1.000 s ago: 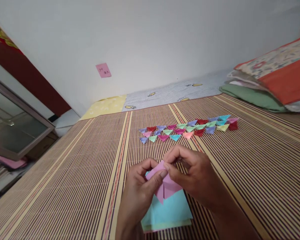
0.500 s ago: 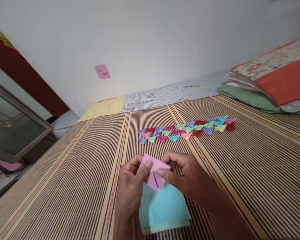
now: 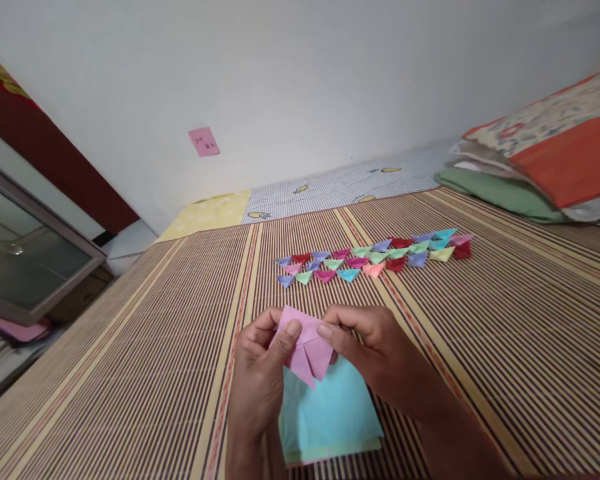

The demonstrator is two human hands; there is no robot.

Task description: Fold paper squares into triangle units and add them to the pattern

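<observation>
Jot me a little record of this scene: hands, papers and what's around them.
Left hand: pinching the left side of the pink paper
Right hand: pinching its right side
Pink paper: folded, with a slit between two flaps
Blue sheet: atop other sheets on the striped mat
Beyond the hands: rows of multicoloured folded pieces
Wall: pink note with writing
Far right: fabric pile

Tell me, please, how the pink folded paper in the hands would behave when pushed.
The pink folded paper is probably light, as it looks thin and small. Its folded upper band likely resists bending; the lower flaps, parted in the middle, may flex easily.
</observation>
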